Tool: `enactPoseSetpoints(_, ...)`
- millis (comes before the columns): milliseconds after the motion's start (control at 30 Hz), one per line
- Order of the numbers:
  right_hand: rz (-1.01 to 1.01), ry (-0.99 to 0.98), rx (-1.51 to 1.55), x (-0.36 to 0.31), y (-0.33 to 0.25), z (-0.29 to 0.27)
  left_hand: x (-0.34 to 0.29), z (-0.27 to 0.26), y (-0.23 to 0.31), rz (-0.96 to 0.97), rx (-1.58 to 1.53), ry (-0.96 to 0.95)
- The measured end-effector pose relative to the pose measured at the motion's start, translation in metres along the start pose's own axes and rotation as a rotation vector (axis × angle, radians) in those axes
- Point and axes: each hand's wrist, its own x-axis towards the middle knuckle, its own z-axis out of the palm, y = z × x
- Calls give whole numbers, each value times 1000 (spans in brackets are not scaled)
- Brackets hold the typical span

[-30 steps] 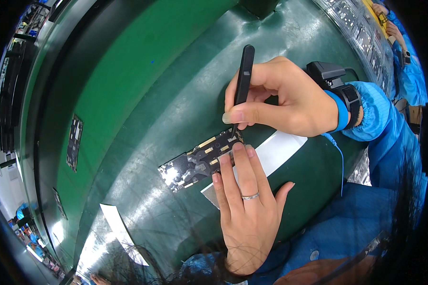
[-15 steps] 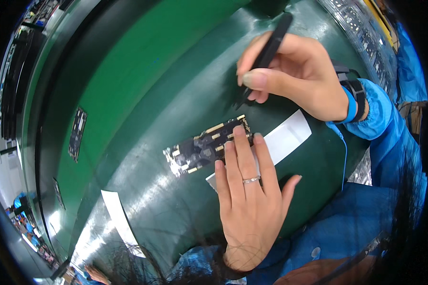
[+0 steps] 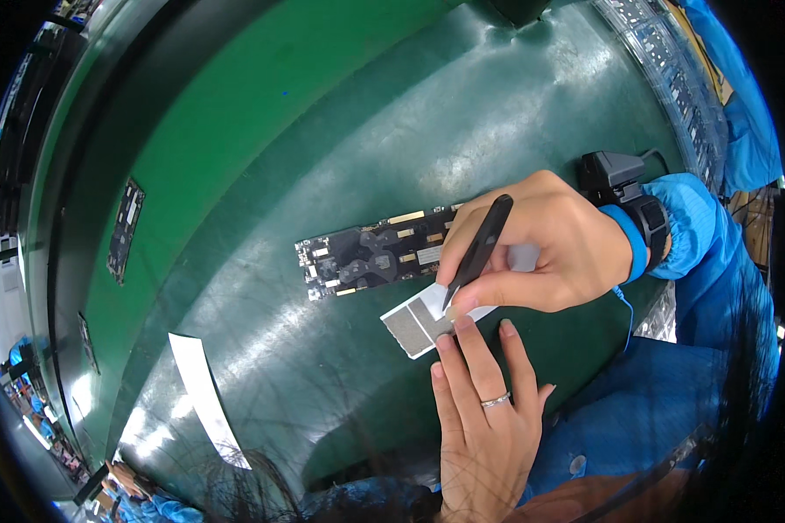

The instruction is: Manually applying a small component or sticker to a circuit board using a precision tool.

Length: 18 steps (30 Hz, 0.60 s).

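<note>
My right hand (image 3: 545, 240) grips black tweezers (image 3: 480, 248), their tips down on a white backing strip (image 3: 432, 301) that carries grey rectangular patches (image 3: 406, 333). My left hand (image 3: 488, 418), with a ring on one finger, is stretched out, its fingertips resting at the strip's near edge close to the tweezer tips. Just beyond the strip lies a long black circuit board (image 3: 366, 257) with gold connectors and dark film patches. My right hand covers the board's right end and part of the strip.
Another white strip (image 3: 205, 397) lies at the left. Two more boards (image 3: 126, 231) (image 3: 88, 343) rest on the bright green far-left surface. Clear plastic trays (image 3: 672, 78) line the upper right. A blue cord (image 3: 628, 318) hangs from my right wrist. Another person's hand (image 3: 124, 478) shows at lower left.
My right hand has come down and nearer with the tweezers, onto the white strip. My left hand has slid off the circuit board toward me, uncovering the grey patches.
</note>
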Motion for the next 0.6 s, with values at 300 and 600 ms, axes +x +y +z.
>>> enactPoseSetpoints(300, 30, -19, 53, -1, -6, 4, -3, 3, -3, -3, 160, 4)
enactPoseSetpoints(600, 95, 129, 117, -5, -15, -11, -3, 7, -7, 8, 326, 15)
